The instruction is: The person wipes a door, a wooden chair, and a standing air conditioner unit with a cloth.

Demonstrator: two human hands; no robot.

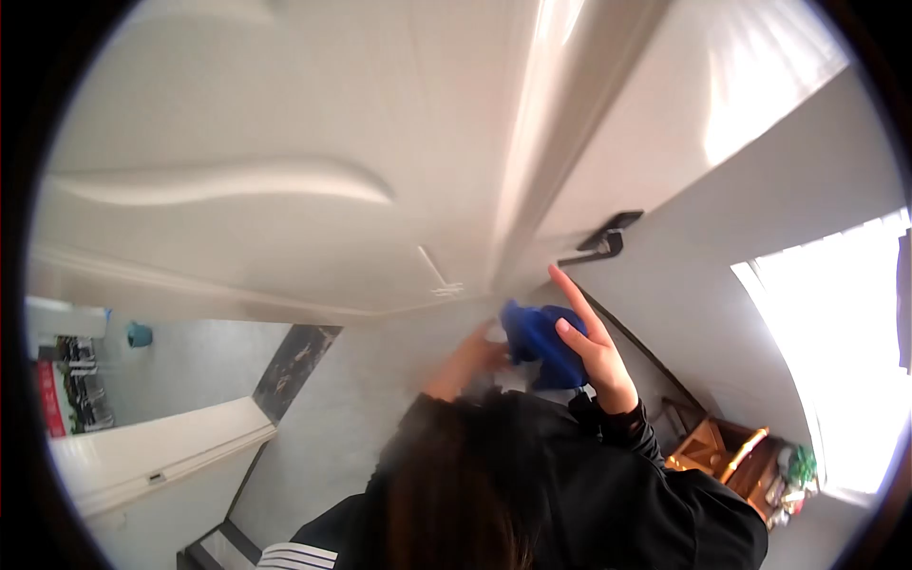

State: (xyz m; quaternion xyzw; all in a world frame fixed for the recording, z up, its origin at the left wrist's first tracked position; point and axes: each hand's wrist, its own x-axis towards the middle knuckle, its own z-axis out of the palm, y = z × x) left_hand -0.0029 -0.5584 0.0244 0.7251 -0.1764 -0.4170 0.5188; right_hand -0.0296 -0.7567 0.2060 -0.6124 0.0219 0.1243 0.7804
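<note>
A crumpled blue cloth (543, 344) is between my two hands, in front of my black sleeves. My right hand (600, 350) grips its right side, the thumb pressed over the fabric and the index finger stretched out. That fingertip appears close to a black door handle (598, 249) on the white door; whether they touch I cannot tell. My left hand (470, 361) is beside the cloth's left edge, smeared by motion, so its fingers do not show clearly.
A large white panelled door surface (285, 228) fills the upper view. On the right are a bright window (845, 351) and a wooden piece of furniture (712, 446) with a green plant (801, 465). A doorway at left shows a teal container (139, 334) on the floor.
</note>
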